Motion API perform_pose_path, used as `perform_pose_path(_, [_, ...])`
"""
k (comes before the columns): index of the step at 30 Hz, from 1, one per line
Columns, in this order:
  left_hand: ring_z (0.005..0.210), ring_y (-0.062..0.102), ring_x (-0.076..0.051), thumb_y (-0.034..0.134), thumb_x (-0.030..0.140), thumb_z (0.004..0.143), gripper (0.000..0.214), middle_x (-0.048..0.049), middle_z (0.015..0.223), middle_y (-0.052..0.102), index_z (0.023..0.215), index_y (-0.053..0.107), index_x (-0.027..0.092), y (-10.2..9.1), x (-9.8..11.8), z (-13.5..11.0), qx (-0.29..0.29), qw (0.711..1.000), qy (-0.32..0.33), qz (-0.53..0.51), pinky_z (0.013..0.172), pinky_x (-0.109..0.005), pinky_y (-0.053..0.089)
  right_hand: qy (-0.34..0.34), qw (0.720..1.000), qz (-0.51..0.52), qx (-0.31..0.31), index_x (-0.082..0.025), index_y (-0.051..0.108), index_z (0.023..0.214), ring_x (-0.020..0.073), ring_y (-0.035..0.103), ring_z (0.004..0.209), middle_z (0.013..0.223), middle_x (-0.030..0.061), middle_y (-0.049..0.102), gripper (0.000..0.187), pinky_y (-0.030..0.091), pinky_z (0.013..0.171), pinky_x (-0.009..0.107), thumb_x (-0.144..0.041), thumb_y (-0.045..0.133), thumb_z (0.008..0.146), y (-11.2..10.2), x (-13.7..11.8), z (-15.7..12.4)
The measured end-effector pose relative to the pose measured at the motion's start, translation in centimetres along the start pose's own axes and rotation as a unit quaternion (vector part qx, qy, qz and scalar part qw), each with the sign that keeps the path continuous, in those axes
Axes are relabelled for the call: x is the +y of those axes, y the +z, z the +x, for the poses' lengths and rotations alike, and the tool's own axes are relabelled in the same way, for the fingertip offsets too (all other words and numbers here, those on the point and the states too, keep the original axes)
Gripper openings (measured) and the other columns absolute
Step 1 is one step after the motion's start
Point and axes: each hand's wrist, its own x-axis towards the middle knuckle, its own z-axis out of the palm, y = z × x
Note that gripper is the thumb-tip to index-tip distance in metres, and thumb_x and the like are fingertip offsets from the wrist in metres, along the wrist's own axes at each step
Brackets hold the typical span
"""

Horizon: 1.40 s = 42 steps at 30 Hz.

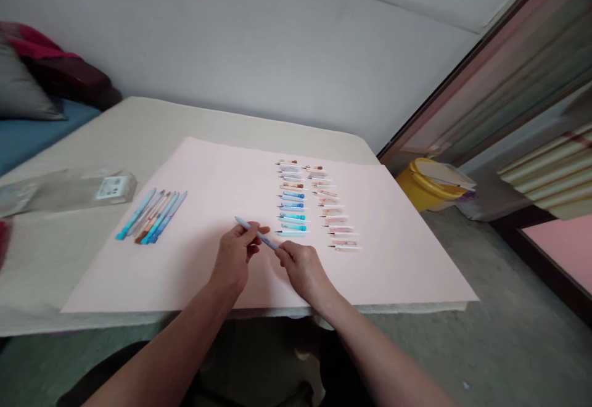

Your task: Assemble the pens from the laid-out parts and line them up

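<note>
My left hand [238,254] and my right hand [300,268] together hold a light blue pen [256,233] just above a large pink sheet [213,179]. The left fingers pinch the pen's middle and the right fingertips grip its lower end. The pen's free end points up and to the left. Right beyond my hands, two rows of several small pen parts [292,200] lie on the sheet, blue and brown ones on the left, pink ones [335,216] on the right. A bunch of several whole pens [155,216] lies at the sheet's left side.
The sheet covers a beige table [92,148]. A clear plastic packet [69,188] lies at the table's left. A yellow bucket [423,182] stands on the floor to the right. Cushions and a blue mattress [28,129] are at far left.
</note>
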Motion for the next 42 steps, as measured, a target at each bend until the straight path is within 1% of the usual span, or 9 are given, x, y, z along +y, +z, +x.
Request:
perform_pose_path(4, [0.058, 0.046, -0.008, 0.067, 0.025, 0.071, 0.019, -0.0091, 0.089, 0.067, 0.079, 0.053, 0.016, 0.06, 0.29, -0.16, -0.034, 0.999, 0.0, -0.034, 0.051, -0.021, 0.034, 0.008, 1.0, 0.03, -0.002, -0.019, 0.057, 0.063, 0.0119, 0.054, 0.057, 0.057, -0.0007, 0.059, 0.028, 0.033, 0.056, 0.021, -0.025, 0.047, 0.088, -0.36, -0.26, 0.03])
perform_pose_path(8, [0.073, 0.052, -0.01, 0.07, 0.025, 0.069, 0.02, -0.0055, 0.095, 0.063, 0.081, 0.056, 0.018, 0.01, 0.42, -0.01, -0.03, 0.998, -0.01, -0.058, 0.062, -0.022, 0.04, 0.001, 1.0, 0.029, 0.002, -0.019, 0.057, 0.064, 0.0122, 0.055, 0.058, 0.059, -0.0004, 0.06, 0.027, 0.034, 0.057, 0.021, -0.025, 0.046, 0.088, -0.42, -0.29, -0.04])
perform_pose_path(11, [0.077, 0.053, -0.011, 0.072, 0.024, 0.066, 0.02, -0.0004, 0.085, 0.058, 0.076, 0.057, 0.018, -0.1, 0.33, 0.19, -0.021, 0.996, -0.015, -0.086, 0.07, -0.024, 0.042, 0.0, 1.0, 0.023, 0.001, -0.019, 0.057, 0.064, 0.0124, 0.055, 0.058, 0.059, 0.0001, 0.06, 0.028, 0.035, 0.057, 0.021, -0.025, 0.046, 0.088, -0.23, -0.21, -0.08])
perform_pose_path(15, [0.07, 0.051, -0.008, 0.076, 0.023, 0.062, 0.022, 0.0028, 0.074, 0.053, 0.071, 0.057, 0.016, -0.27, 0.11, 0.38, -0.001, 0.995, -0.021, -0.102, 0.072, -0.025, 0.043, -0.001, 1.0, 0.021, -0.009, -0.019, 0.057, 0.064, 0.0121, 0.054, 0.058, 0.059, 0.0002, 0.06, 0.027, 0.035, 0.057, 0.021, -0.025, 0.047, 0.087, 0.0, -0.19, -0.1])
perform_pose_path(20, [0.079, 0.058, -0.013, 0.074, 0.015, 0.062, 0.019, -0.0025, 0.079, 0.061, 0.075, 0.06, 0.014, -0.3, 0.16, 0.41, -0.003, 0.995, 0.017, -0.099, 0.079, -0.031, 0.046, 0.011, 0.998, 0.061, -0.016, -0.019, 0.055, 0.059, 0.0109, 0.052, 0.055, 0.056, -0.0012, 0.057, 0.028, 0.034, 0.055, 0.02, -0.023, 0.047, 0.086, -0.3, -0.42, -0.04])
perform_pose_path(24, [0.089, 0.059, -0.017, 0.072, 0.013, 0.063, 0.021, -0.0055, 0.087, 0.064, 0.081, 0.061, 0.016, -0.16, 0.33, 0.27, -0.016, 0.995, 0.005, -0.103, 0.082, -0.033, 0.046, 0.012, 0.997, 0.075, -0.008, -0.018, 0.055, 0.058, 0.0104, 0.051, 0.053, 0.053, -0.0023, 0.054, 0.029, 0.034, 0.055, 0.02, -0.021, 0.047, 0.086, -0.57, -0.57, 0.02])
perform_pose_path(29, [0.073, 0.055, -0.008, 0.075, 0.021, 0.062, 0.021, 0.0019, 0.077, 0.059, 0.077, 0.061, 0.018, -0.33, 0.24, 0.38, 0.027, 0.996, 0.0, -0.08, 0.074, -0.025, 0.044, 0.014, 0.998, 0.066, -0.016, -0.019, 0.055, 0.058, 0.0108, 0.05, 0.053, 0.053, -0.0023, 0.054, 0.03, 0.034, 0.053, 0.02, -0.022, 0.047, 0.086, -0.54, -0.64, -0.04])
perform_pose_path(36, [0.084, 0.059, -0.015, 0.073, 0.016, 0.062, 0.022, -0.0042, 0.082, 0.064, 0.08, 0.061, 0.016, -0.44, 0.33, 0.64, -0.015, 0.994, 0.015, -0.105, 0.081, -0.031, 0.045, 0.019, 0.997, 0.078, -0.02, -0.018, 0.055, 0.056, 0.0104, 0.051, 0.054, 0.054, -0.0022, 0.055, 0.031, 0.035, 0.055, 0.02, -0.022, 0.046, 0.086, -0.73, -0.58, 0.03])
perform_pose_path(42, [0.071, 0.054, -0.008, 0.076, 0.02, 0.06, 0.021, 0.002, 0.075, 0.057, 0.073, 0.061, 0.016, -0.58, 0.1, 0.79, 0.026, 0.996, -0.009, -0.086, 0.072, -0.025, 0.044, 0.016, 0.997, 0.077, -0.026, -0.018, 0.054, 0.057, 0.0107, 0.052, 0.055, 0.054, -0.0023, 0.055, 0.031, 0.035, 0.055, 0.021, -0.023, 0.046, 0.086, -0.59, -0.62, -0.05])
